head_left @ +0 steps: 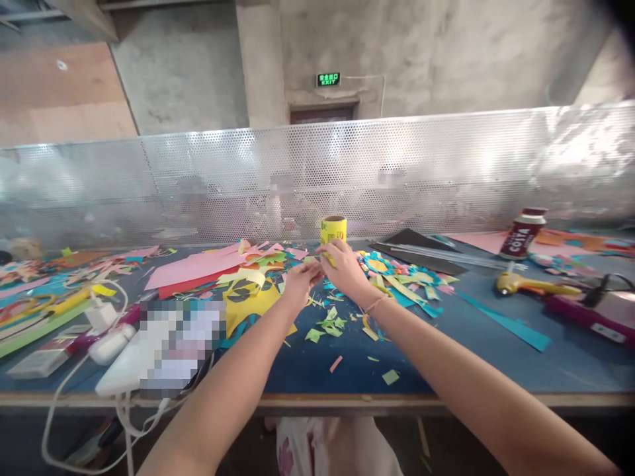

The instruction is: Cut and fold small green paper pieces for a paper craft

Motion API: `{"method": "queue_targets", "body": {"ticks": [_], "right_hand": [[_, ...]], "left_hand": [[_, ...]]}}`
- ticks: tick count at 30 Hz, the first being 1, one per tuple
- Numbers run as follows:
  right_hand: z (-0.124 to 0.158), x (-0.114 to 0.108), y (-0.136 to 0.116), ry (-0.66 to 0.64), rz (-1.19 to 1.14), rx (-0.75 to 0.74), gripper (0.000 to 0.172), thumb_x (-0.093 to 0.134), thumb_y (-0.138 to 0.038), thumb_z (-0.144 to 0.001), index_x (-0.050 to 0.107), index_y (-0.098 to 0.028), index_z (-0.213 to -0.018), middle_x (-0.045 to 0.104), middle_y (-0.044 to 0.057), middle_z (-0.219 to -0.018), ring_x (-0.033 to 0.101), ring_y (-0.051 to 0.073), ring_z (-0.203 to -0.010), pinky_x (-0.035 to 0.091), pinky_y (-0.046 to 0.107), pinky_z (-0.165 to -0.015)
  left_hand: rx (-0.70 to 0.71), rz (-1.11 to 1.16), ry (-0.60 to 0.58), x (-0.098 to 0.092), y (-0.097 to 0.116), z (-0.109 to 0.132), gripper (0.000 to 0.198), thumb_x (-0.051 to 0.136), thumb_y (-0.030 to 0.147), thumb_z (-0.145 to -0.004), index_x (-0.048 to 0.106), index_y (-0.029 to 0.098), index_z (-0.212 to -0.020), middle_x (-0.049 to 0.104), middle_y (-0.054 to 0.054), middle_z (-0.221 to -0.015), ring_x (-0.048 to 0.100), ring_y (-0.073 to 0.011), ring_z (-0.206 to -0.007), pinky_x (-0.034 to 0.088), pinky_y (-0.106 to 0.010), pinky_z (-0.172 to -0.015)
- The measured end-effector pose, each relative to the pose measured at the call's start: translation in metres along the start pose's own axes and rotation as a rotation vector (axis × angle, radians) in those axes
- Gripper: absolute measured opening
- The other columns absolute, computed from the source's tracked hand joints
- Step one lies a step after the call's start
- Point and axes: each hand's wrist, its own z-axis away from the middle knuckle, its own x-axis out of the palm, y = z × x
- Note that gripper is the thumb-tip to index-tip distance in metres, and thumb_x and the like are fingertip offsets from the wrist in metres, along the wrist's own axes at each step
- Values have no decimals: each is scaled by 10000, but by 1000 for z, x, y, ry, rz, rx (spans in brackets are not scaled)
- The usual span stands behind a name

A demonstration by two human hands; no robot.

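Near the middle of the table stands an upright yellow cylinder (334, 228) with printed marks and a brownish round top. My right hand (344, 270) is closed around its lower part, covering most of that side. Just left of it, my left hand (301, 281) has its fingers curled together by the cylinder's base; what they pinch, if anything, is hidden. Pale green paper scraps (331, 324) lie below the hands. To the left is a yellow paper sheet (251, 301) with cut-out holes, and to the right a pile of small coloured paper pieces (377, 264).
A white device with cables (122, 370) lies front left. On the right are a yellow glue gun (538, 285), a dark red bottle (523, 235) and a blue paper strip (506, 322). A perforated metal screen (446, 172) runs along the back.
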Motion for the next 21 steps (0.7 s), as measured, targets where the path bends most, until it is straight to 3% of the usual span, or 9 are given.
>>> {"method": "queue_targets", "body": {"ticks": [1,4,8,13,21], "right_hand": [[6,-2,16,11,-78,89,170,437,-228,-811,590,-175,-861,561,88,-888,526,209,-858,428,371,-771],[21,1,48,-118,-355,302,201,451,-344,-804,559,-173,-801,581,50,-776,542,174,-724,444,319,-669],[27,8,50,-205,-525,460,267,462,-421,-777,556,-171,-771,580,22,-688,528,144,-613,431,275,-584],[26,0,36,-244,-356,350,301,447,-380,-780,497,-169,-572,513,-3,-547,462,121,-554,362,242,-542],[26,-1,33,-213,-351,277,276,432,-341,-759,398,-185,-534,418,-31,-513,390,103,-531,319,230,-532]], "left_hand": [[-25,14,4,-1,1,0,220,776,247,-523,653,113,-646,628,-21,-626,581,-101,-620,464,-270,-720],[-75,-13,38,-1,2,2,237,784,211,-507,671,103,-685,659,-47,-683,612,-119,-654,471,-293,-769],[-70,-86,12,1,1,6,253,786,228,-508,678,107,-703,672,-48,-691,623,-131,-669,477,-315,-799],[-53,-237,-11,2,0,8,243,762,264,-544,677,119,-720,672,-45,-680,619,-134,-640,484,-328,-770],[-24,-261,47,3,-4,6,165,713,229,-595,613,131,-683,619,-11,-617,594,-122,-595,482,-310,-719]]}}
